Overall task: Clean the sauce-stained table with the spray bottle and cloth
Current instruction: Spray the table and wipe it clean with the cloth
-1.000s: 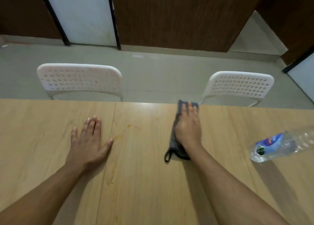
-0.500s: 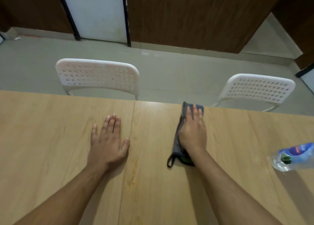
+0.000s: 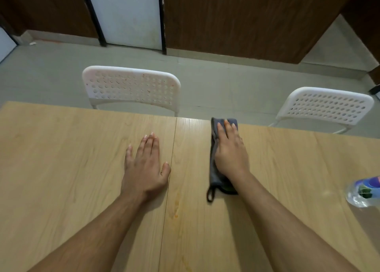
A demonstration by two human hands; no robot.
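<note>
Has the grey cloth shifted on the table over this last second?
Yes. The cloth under the right hand has slid left, closer to the table seam, with its top still at the far edge.

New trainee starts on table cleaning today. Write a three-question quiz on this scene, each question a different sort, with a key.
1. True or false: the left hand grips the grey cloth.
2. Multiple choice: where does the plastic bottle lie? A) between the hands B) at the table's right edge C) on a chair
3. Fill in: the orange sauce stain lies beside the table seam, nearer to the ____ hand.

Key
1. False; it rests flat on the bare table, while the right hand presses the cloth.
2. B
3. left
</note>
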